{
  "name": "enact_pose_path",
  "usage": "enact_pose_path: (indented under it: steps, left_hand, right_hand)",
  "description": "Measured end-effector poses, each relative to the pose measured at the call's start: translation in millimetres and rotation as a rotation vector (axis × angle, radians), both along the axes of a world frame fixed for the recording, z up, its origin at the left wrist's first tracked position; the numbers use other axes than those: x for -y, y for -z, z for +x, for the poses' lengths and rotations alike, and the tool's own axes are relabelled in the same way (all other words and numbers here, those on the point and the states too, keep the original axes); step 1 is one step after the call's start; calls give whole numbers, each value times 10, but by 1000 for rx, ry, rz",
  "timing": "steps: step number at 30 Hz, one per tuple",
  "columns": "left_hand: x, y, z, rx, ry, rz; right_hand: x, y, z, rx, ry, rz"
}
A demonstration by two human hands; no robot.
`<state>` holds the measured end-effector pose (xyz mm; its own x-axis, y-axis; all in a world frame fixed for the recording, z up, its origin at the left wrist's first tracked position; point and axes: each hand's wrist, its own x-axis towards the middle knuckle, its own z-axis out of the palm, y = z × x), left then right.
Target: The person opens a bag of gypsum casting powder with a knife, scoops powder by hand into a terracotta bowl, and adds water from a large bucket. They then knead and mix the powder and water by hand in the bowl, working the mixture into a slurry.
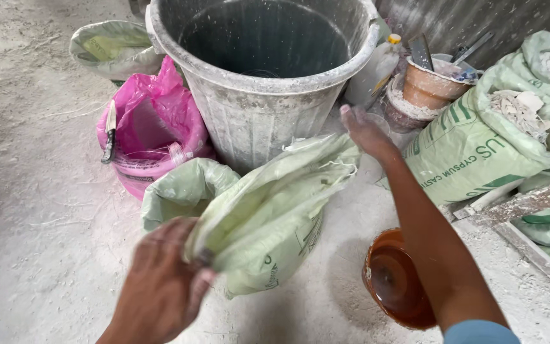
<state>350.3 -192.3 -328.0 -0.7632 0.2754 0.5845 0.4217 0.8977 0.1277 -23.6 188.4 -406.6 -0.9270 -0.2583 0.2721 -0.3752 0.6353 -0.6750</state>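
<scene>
gripping the pale green sack by its folded top to keep it upright, left hand closed on it; right hand open, reaching toward the grey bucket.

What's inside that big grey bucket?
The grey bucket shows only dark, dusty inner walls; nothing visible rises inside. Its bottom lies in shadow, so whether anything lies there cannot be told.

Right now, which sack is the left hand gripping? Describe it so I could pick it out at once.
Start at the big grey tub at top centre. Directly below it, a pale green woven sack lies tilted on the dusty floor, its folded mouth pinched by the left hand. Unlike the bulging sack of white chunks to the right, it is limp, and it is the only one held.
</scene>
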Motion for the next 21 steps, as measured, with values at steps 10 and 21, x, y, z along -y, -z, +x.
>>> enact_pose_path:
  steps: [10,21]
  left_hand:
    - [-290,1306,-1108,680,332,1774]
    - [110,839,-931,747,-229,644]
  right_hand:
    - [752,133,243,241,-1,362]
    - [327,134,438,477,196,-79]
